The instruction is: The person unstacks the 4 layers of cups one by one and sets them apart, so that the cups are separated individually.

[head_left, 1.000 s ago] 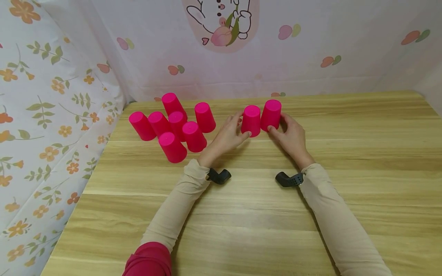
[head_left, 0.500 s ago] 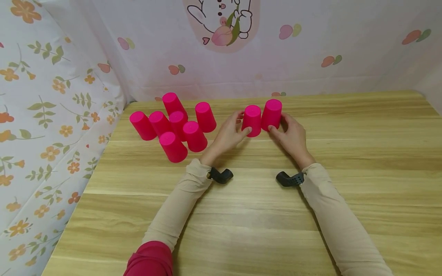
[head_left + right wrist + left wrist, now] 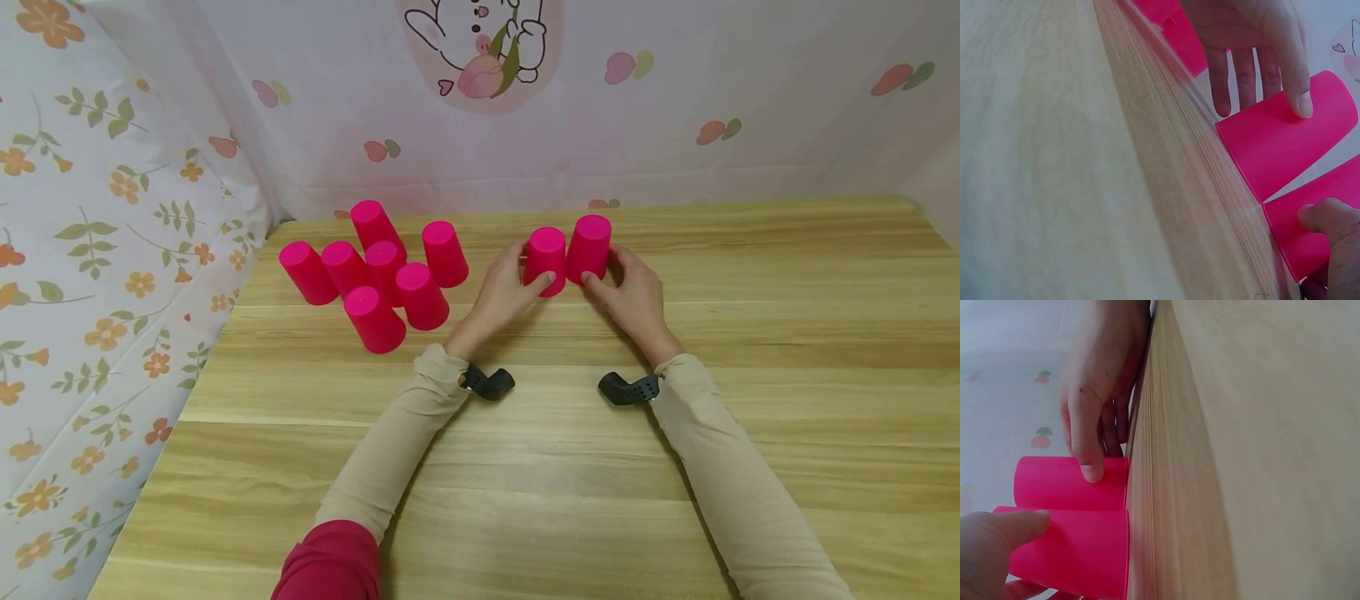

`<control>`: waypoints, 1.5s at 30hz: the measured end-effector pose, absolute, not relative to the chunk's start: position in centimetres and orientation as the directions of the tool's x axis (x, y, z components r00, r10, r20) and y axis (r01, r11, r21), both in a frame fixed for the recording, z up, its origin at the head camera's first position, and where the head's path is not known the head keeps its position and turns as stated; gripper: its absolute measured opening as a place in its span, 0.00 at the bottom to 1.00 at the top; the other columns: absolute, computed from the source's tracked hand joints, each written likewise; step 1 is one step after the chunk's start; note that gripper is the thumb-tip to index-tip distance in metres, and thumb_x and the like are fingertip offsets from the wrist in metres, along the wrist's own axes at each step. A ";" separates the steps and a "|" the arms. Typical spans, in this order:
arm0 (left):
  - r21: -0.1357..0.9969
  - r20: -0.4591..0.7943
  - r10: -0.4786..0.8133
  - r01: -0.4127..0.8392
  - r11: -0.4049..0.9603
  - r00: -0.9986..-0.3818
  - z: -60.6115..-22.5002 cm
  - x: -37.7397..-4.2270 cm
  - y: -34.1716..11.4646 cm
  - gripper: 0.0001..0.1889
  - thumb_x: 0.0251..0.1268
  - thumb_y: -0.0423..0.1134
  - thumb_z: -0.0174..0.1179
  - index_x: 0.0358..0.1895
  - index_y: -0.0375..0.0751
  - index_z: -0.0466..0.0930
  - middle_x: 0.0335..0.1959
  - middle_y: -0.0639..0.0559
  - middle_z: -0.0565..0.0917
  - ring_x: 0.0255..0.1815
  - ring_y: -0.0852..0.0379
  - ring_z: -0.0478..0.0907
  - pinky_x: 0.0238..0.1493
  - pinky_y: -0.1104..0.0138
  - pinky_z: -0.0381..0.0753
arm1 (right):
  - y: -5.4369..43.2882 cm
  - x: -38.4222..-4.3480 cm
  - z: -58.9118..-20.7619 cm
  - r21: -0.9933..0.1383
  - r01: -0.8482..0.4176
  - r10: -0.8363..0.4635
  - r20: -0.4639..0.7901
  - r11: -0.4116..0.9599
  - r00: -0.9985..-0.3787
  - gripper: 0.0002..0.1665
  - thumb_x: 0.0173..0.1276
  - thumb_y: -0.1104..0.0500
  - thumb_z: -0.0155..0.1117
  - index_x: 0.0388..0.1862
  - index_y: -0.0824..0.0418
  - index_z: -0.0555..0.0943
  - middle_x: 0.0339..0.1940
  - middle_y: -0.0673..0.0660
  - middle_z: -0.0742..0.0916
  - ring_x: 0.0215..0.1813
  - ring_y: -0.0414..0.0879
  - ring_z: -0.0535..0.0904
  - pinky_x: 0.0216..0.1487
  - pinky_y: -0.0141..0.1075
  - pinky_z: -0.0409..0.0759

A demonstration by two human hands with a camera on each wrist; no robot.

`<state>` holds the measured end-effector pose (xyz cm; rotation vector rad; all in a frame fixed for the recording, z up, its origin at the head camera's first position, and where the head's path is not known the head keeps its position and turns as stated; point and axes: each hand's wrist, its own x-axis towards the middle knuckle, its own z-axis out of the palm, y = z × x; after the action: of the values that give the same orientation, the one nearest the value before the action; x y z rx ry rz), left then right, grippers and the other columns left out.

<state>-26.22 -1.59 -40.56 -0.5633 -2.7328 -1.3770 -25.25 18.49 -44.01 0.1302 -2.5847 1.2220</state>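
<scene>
Two bright pink cups stand upside down on the table, side by side at the back middle. My left hand (image 3: pixel 501 292) holds the left pink cup (image 3: pixel 544 252), its thumb lying across the front and its fingers going behind. On the right pink cup (image 3: pixel 591 244), my right hand (image 3: pixel 636 302) has its thumb at the lower front, with the fingers partly hidden behind. At table level the two rims meet or nearly meet, as the right wrist view shows with the left cup (image 3: pixel 1288 134) and the right cup (image 3: pixel 1319 219).
Several more pink cups (image 3: pixel 375 321) stand upside down in a loose group to the left of my left hand. A wooden table (image 3: pixel 555 483) lies under everything. Behind it hangs a printed white curtain (image 3: pixel 675 92), and a floral one (image 3: pixel 135 217) runs along the left.
My left wrist has shifted slightly to the right, and the left thumb has slid further over the front of its cup. The right hand and both cups have stayed in place.
</scene>
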 end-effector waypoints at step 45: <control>0.895 0.300 0.264 0.366 0.256 -0.917 -35.5 -23.8 -2.5 0.30 0.55 0.40 0.66 0.60 0.37 0.66 0.51 0.49 0.77 0.50 0.57 0.74 0.50 0.63 0.77 | 18.4 -25.2 -44.1 -0.761 -0.214 0.021 0.287 0.613 -0.958 0.34 0.60 0.51 0.66 0.62 0.67 0.69 0.58 0.64 0.77 0.59 0.58 0.72 0.60 0.48 0.68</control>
<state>-23.85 -2.45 -35.48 -0.6089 -2.4178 -1.7619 -25.24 18.42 -44.12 0.1574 -2.5725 1.2657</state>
